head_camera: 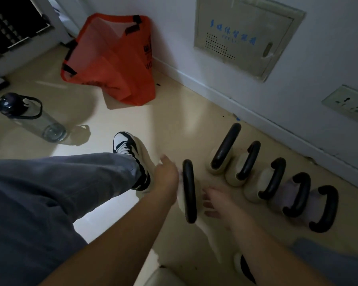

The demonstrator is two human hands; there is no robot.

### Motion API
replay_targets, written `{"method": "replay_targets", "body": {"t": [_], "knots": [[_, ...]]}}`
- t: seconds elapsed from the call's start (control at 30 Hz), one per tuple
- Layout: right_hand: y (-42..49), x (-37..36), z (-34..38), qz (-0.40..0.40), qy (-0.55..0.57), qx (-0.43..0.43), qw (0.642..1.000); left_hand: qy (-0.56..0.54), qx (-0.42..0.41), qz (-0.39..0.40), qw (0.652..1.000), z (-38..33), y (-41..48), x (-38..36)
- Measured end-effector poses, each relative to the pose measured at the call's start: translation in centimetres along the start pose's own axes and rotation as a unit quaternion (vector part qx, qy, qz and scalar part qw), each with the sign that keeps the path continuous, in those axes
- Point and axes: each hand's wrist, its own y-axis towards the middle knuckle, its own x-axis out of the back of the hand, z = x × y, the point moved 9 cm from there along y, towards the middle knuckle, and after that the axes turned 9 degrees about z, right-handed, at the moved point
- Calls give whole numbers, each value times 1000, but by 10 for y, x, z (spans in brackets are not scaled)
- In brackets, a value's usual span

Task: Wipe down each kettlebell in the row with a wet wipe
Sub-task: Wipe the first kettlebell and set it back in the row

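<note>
One kettlebell (189,190), with a black handle and a cream body, stands apart from the row, between my hands. My left hand (167,172) is cupped against its left side. My right hand (215,203) lies on its right side with fingers spread, pressing a pale wet wipe (205,228) that trails down under my wrist; blur makes the wipe's edges unclear. Several more kettlebells stand in a row along the wall, from the far one (225,149) to the near one (322,207).
An orange bag (112,58) leans at the wall behind. A clear water bottle (29,116) lies on the floor at the left. My left leg and shoe (130,153) are just left of my hand. A wall socket (349,104) is above the row.
</note>
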Motion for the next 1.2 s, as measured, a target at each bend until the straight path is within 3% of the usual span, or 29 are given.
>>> {"method": "replay_targets", "body": {"t": [0.07,0.13,0.23,0.3,0.37,0.53,0.63,0.7,0.83,0.87,0.97,1.0,1.07,1.13,1.2], "knots": [[4,-8,3,15,14,15,1000,118,-162,-19,979,-49,-9,9],[0,-20,8,52,32,24,998,261,-300,17,917,-72,-30,-9],[0,-32,5,127,-50,36,990,466,-334,147,806,-21,-40,-58],[0,-26,-8,141,-134,33,980,556,-369,145,731,10,-49,-73],[3,-21,-18,163,-220,38,961,590,-393,121,695,18,-58,-79],[6,-25,-3,206,-260,96,938,604,-380,109,692,-8,-29,-89],[12,-25,-3,212,-246,100,941,574,-255,186,755,-33,12,-97],[15,-26,-9,206,-219,93,949,560,-174,231,776,-38,26,-104],[17,-29,-11,223,-186,108,951,556,-275,182,763,-22,5,-94],[17,-28,-8,222,-193,112,949,568,-308,170,744,-10,-7,-88],[22,-25,-4,216,-193,123,949,665,-408,170,602,18,-55,-78],[24,-25,-3,212,-192,131,949,676,-430,185,569,22,-68,-77],[26,-26,-7,222,-160,133,953,676,-436,210,555,20,-70,-77],[28,-27,-9,223,-161,123,954,664,-436,197,575,-3,-52,-84],[30,-28,-13,219,-189,107,951,604,-330,196,698,-33,-8,-92]]}}
